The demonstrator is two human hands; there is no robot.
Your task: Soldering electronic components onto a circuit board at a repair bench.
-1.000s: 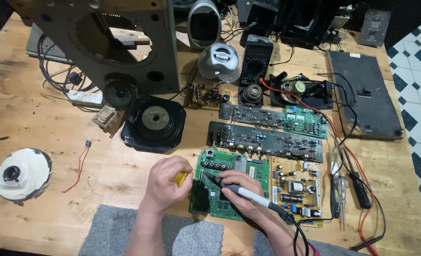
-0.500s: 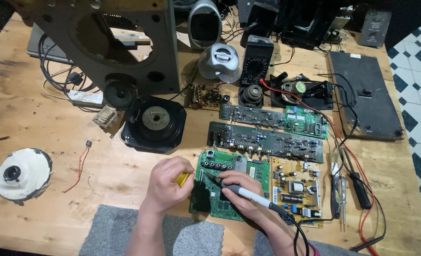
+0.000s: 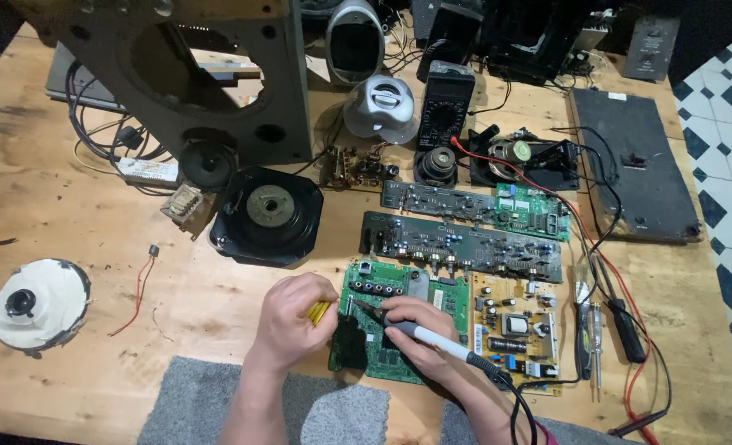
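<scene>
Now, right hand closed around the soldering iron, tip resting near the top edge of the green board. Left hand closed on a small yellow tool (kind unclear), held just beside the board's left edge. Board lies flat on the bench, front centre, touching the tan board on its right. Black speaker sits near, up-left of my left hand; two long boards lie above.
</scene>
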